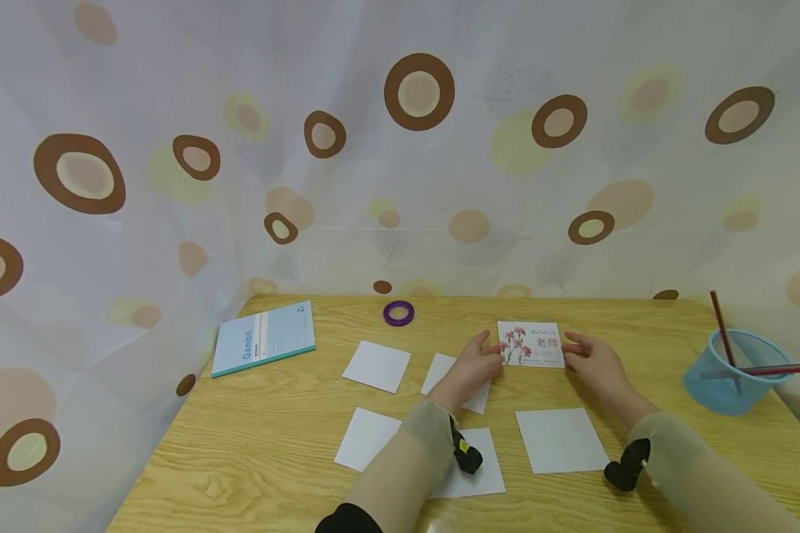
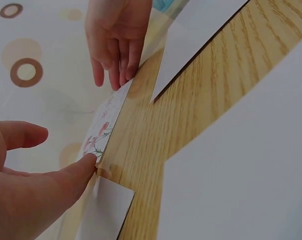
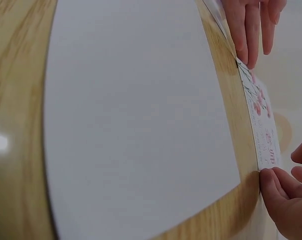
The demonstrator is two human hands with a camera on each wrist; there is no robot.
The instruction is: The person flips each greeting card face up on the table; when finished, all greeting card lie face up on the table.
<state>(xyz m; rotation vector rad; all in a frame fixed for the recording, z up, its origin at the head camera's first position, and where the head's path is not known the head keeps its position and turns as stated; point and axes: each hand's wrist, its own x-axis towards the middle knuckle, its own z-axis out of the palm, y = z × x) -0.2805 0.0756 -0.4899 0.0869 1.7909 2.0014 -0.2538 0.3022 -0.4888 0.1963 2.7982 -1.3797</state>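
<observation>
A small card (image 1: 532, 334) with pink flowers and red lettering lies at the far middle-right of the wooden table. My left hand (image 1: 468, 371) is at its left edge; in the left wrist view a fingertip touches the card's corner while another finger stays apart. At the opposite edge is my right hand (image 1: 598, 366), its fingertips against the corner in the right wrist view. Neither hand's fingers close round the card. Beneath my left hand a white paper square (image 1: 438, 370) is partly covered. Another white square (image 1: 563, 441) lies in front of the card.
More white squares lie left of these: one farther back (image 1: 376, 366), one nearer (image 1: 367, 438), and one (image 1: 481, 466) partly under my left forearm. A blue notebook (image 1: 267, 339) and a purple ring (image 1: 398, 313) sit behind. At right, a blue cup (image 1: 723, 389) holds dark red sticks.
</observation>
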